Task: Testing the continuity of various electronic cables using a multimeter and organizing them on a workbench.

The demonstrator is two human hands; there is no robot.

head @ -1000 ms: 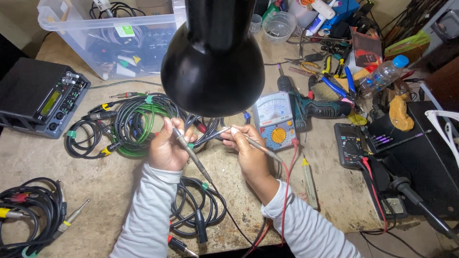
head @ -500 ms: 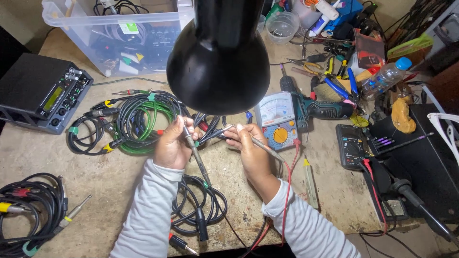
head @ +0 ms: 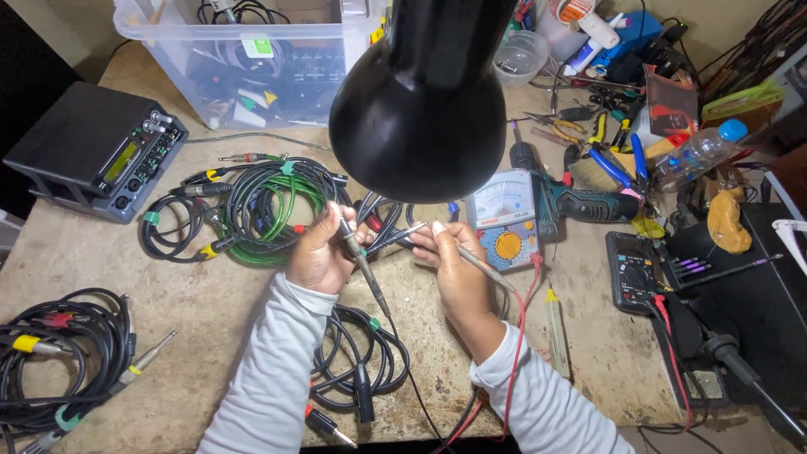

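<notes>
Left hand [head: 318,256]: closed around a black test probe [head: 363,265] and, as far as I can tell, the cable plug [head: 395,238] too; probe shaft slants down-right out of the fist, centre of the frame.
Right hand [head: 454,267]: fingers pinched on a second, grey-handled probe [head: 472,259], its tip pointing up-left and meeting the plug just beside the left thumb.
Contact point: I read probe tip and plug as touching; the exact contact is too small for me to confirm.
Leads: red wire [head: 523,336] runs from the right wrist up to the analogue multimeter [head: 503,223], centre-right, lying flat on the bench.
Cables: green and black coil [head: 261,202] just above the left hand; black coil [head: 357,366] under the left forearm; another bundle [head: 59,353] lower left.
Lamp: black lamp shade [head: 420,109] hangs over the upper centre, hiding the bench behind it.
Bench, left: black instrument box [head: 88,151] upper left; clear plastic bin [head: 252,59] at top.
Bench, right: cordless drill [head: 572,197] beside the meter; black digital meter [head: 635,273] further right; pliers [head: 609,164] and a plastic bottle [head: 698,151] upper right.
</notes>
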